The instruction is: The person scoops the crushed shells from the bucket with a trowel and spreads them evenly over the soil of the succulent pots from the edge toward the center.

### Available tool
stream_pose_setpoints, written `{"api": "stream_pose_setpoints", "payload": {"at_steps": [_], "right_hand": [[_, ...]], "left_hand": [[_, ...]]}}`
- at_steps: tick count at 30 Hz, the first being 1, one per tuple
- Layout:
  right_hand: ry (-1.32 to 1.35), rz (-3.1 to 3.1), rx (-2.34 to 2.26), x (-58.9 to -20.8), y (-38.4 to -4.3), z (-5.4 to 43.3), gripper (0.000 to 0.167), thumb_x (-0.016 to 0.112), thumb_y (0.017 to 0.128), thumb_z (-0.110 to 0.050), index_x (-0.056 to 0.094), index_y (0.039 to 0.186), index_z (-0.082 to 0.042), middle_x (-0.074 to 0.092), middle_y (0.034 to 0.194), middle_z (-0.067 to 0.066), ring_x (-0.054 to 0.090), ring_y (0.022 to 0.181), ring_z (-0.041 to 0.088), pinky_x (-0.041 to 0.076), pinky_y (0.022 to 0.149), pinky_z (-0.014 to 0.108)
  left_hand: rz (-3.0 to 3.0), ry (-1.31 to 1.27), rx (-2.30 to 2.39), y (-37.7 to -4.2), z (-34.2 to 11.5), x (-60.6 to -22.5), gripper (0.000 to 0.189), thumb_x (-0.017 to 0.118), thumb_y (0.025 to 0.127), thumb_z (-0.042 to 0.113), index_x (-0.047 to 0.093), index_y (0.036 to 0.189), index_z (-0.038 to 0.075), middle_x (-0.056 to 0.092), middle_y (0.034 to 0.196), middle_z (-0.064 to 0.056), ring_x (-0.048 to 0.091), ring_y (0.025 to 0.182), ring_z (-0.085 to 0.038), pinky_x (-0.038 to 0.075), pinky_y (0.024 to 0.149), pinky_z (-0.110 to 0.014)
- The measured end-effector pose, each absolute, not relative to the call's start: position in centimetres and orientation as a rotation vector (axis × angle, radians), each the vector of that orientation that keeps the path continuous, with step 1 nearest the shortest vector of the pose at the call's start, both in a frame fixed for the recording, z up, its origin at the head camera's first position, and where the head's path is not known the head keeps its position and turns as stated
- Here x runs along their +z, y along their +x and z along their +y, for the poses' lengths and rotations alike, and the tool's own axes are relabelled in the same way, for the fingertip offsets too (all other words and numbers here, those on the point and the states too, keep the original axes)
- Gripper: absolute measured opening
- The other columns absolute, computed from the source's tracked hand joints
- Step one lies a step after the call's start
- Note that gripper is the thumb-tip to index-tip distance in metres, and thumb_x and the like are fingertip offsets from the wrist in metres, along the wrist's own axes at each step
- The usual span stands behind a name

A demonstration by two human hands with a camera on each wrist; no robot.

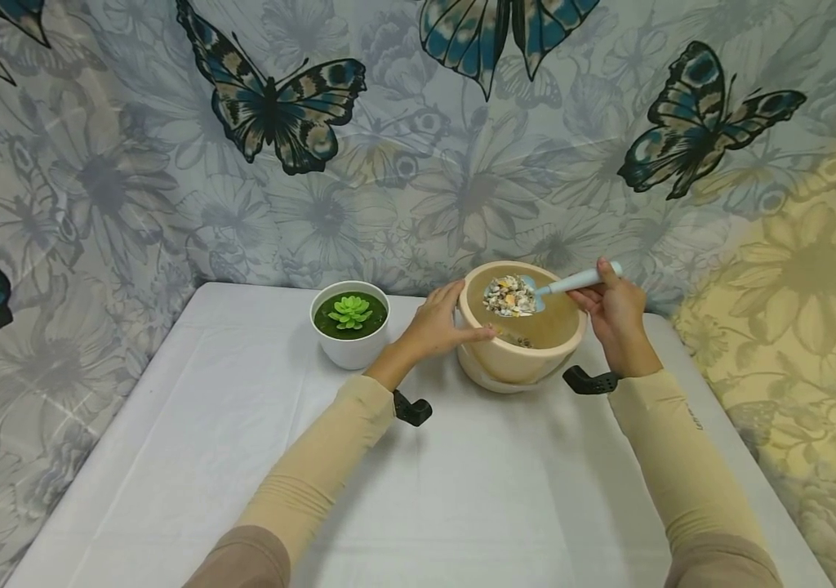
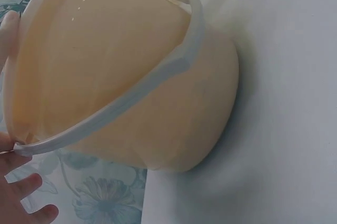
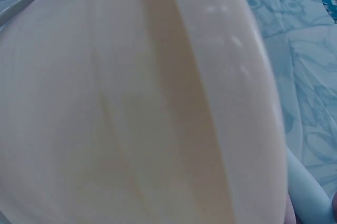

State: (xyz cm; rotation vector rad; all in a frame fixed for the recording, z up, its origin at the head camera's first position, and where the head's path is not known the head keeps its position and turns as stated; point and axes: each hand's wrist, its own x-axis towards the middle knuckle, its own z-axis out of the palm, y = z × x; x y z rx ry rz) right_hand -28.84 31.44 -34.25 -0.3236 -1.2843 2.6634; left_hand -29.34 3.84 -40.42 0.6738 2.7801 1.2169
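Observation:
A cream plastic bucket point(image 1: 487, 359) with a pale carrying handle point(image 2: 134, 95) stands toward the back of the white table. At the left side of its rim my left hand point(image 1: 436, 322) grips it, thumb along the near rim and the index finger by the handle's hinge. My right hand point(image 1: 618, 314) holds a light blue scoop point(image 1: 580, 280) by its handle, over the bucket's mouth. Heaped on the scoop are mixed white, grey and orange bits point(image 1: 509, 296) like small shells or gravel. More bits lie inside the bucket. In the right wrist view the bucket wall hides most of that hand.
Left of the bucket stands a white pot point(image 1: 350, 351) with a green succulent point(image 1: 351, 312). The white-covered table point(image 1: 447, 490) reaches back to a butterfly-print cloth point(image 1: 403, 196) hanging behind and at the sides.

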Motion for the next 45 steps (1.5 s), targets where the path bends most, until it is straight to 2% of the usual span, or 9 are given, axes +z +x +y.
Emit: {"api": "stream_pose_setpoints", "payload": {"at_steps": [9,17,27,39,45], "right_hand": [[-0.245,-1.254,2.663,-34.1,-28.6,31.2,0.019,0.066,0.091,-0.018,0.057,0.095,-0.002,0.070,0.069,0.016,0.073,0.063,0.027,0.060,0.063,0.035],[-0.288,-1.267,2.626,-33.4,-28.5,30.7,0.023,0.068,0.090,-0.020,0.055,0.096,-0.002,0.069,0.069,0.015,0.073,0.064,0.027,0.061,0.064,0.035],[-0.269,-1.253,2.643,-32.6,-28.6,29.9,0.016,0.066,0.092,-0.017,0.058,0.093,-0.003,0.068,0.069,0.014,0.073,0.064,0.027,0.061,0.062,0.036],[-0.260,-1.269,2.649,-32.0,-29.0,28.1,0.015,0.064,0.093,-0.015,0.058,0.092,-0.002,0.068,0.068,0.014,0.072,0.061,0.026,0.060,0.059,0.035],[-0.234,-1.256,2.669,-31.6,-29.3,27.3,0.015,0.064,0.093,-0.014,0.059,0.092,-0.001,0.067,0.070,0.014,0.072,0.063,0.027,0.061,0.060,0.036]], "left_hand": [[2.753,0.681,1.200,-29.2,3.1,-39.9,0.104,0.073,0.077,0.060,0.022,0.157,0.018,0.025,0.161,-0.007,0.020,0.150,-0.030,0.021,0.119,-0.057],[2.777,0.724,1.177,-29.2,2.3,-39.4,0.101,0.074,0.077,0.058,0.027,0.155,0.016,0.027,0.161,-0.006,0.022,0.150,-0.030,0.025,0.118,-0.056],[2.817,0.746,1.184,-28.9,0.2,-38.5,0.096,0.075,0.079,0.055,0.030,0.154,0.016,0.030,0.159,-0.008,0.025,0.148,-0.031,0.028,0.117,-0.056],[2.879,0.715,1.145,-28.6,-2.1,-38.1,0.092,0.072,0.081,0.057,0.032,0.154,0.017,0.029,0.160,-0.005,0.024,0.149,-0.031,0.023,0.117,-0.060],[2.897,0.663,1.129,-28.2,-3.0,-37.6,0.094,0.072,0.080,0.059,0.030,0.154,0.018,0.028,0.160,-0.007,0.022,0.149,-0.033,0.021,0.117,-0.062]]}}
